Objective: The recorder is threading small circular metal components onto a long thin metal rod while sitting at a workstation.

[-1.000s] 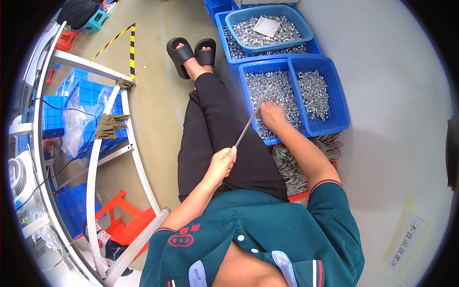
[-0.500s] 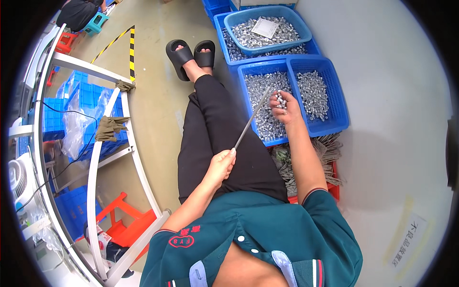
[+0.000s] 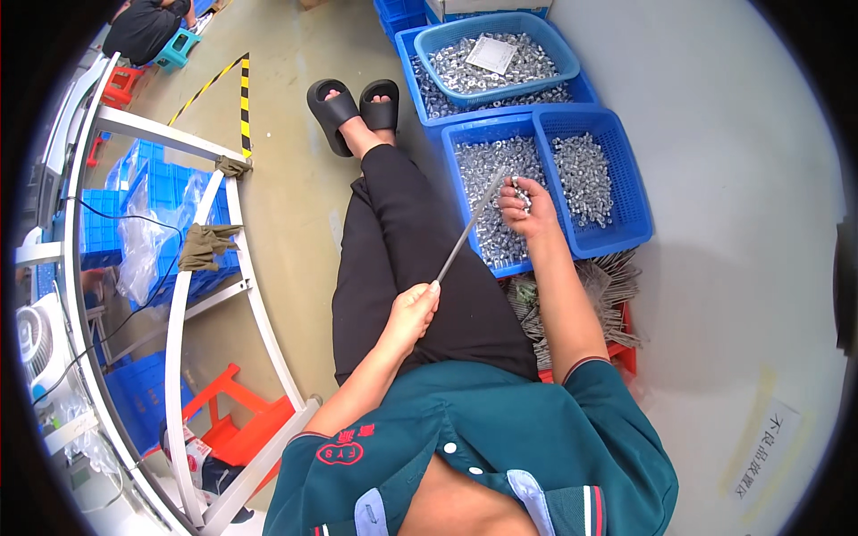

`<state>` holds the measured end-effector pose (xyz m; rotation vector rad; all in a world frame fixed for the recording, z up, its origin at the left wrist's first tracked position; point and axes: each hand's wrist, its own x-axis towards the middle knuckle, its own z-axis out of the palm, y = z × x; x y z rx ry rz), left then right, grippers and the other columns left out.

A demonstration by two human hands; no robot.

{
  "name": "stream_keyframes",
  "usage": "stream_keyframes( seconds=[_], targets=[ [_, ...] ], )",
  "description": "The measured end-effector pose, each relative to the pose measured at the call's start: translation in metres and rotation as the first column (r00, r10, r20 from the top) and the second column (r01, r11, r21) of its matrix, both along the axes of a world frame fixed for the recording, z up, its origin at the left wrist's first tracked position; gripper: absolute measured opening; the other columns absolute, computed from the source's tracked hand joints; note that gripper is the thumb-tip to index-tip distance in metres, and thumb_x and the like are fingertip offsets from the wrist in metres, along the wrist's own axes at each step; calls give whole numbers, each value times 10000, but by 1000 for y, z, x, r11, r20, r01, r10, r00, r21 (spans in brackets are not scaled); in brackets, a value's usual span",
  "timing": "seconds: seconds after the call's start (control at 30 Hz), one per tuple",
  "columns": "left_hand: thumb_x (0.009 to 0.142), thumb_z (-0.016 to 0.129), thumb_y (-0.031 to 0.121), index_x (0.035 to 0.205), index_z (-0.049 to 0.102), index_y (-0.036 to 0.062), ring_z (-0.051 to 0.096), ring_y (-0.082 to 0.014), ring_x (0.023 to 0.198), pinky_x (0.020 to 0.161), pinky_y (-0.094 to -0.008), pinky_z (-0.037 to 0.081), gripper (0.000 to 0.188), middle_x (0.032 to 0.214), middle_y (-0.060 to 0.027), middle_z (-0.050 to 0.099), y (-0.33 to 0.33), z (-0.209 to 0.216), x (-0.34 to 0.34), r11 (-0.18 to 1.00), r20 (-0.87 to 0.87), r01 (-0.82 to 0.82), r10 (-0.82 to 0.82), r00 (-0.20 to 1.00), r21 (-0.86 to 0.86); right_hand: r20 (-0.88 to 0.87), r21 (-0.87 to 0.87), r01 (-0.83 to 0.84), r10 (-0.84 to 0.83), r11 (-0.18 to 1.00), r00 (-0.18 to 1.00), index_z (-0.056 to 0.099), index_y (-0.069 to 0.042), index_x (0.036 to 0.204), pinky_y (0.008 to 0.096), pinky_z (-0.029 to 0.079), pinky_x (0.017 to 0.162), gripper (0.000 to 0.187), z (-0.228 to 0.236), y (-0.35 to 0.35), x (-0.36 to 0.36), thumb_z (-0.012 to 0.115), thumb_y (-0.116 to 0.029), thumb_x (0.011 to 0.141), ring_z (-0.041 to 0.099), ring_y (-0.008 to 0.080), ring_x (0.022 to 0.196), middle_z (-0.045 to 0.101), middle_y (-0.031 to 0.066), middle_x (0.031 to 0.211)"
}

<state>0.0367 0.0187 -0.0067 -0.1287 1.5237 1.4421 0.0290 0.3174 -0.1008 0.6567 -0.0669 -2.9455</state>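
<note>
My left hand (image 3: 413,314) is closed around the lower end of a thin grey metal rod (image 3: 465,236), which slants up and to the right over my thigh. Beside the rod's upper end, my right hand (image 3: 531,213) has its fingers curled over several small silvery nut-like metal pieces (image 3: 522,198). One piece at the fingertips is close to the rod's tip; I cannot tell whether they touch. Under this hand is a blue basket (image 3: 453,170) filled with similar pieces. A second blue basket (image 3: 633,201) to its right holds more of them.
A light blue basket (image 3: 427,70) of pieces, with a white paper slip (image 3: 492,54) on top, stands farther back. Bundled thin rods (image 3: 617,286) lie in a red crate (image 3: 629,359) near my right arm. A white metal frame (image 3: 259,286) stands left; a pale wall (image 3: 715,196) runs right.
My right hand has turned slightly and its fingers have curled in more, so fewer pieces show in the palm. The left hand and rod have hardly moved.
</note>
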Motion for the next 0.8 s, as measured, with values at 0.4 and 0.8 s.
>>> stream_keyframes(
  seconds=[0.4,0.8],
  targets=[
    [911,527,294,626,413,36,305,-51,546,474,-266,295,400,548,31,325,-10,-18,-1,985,-447,50,-119,887,-163,-187,160,-72,101,985,977,555,31,868,173,280,324,181,50,0,-1,535,-139,809,401,83,478,491,76,674],
    [884,543,320,659,472,29,377,-187,460,471,-346,337,374,505,-99,396,-11,5,-15,932,-711,-12,-268,650,-362,65,489,-187,178,852,982,556,9,919,141,279,327,132,83,9,4,528,-48,804,380,58,462,499,58,663]
  ],
)
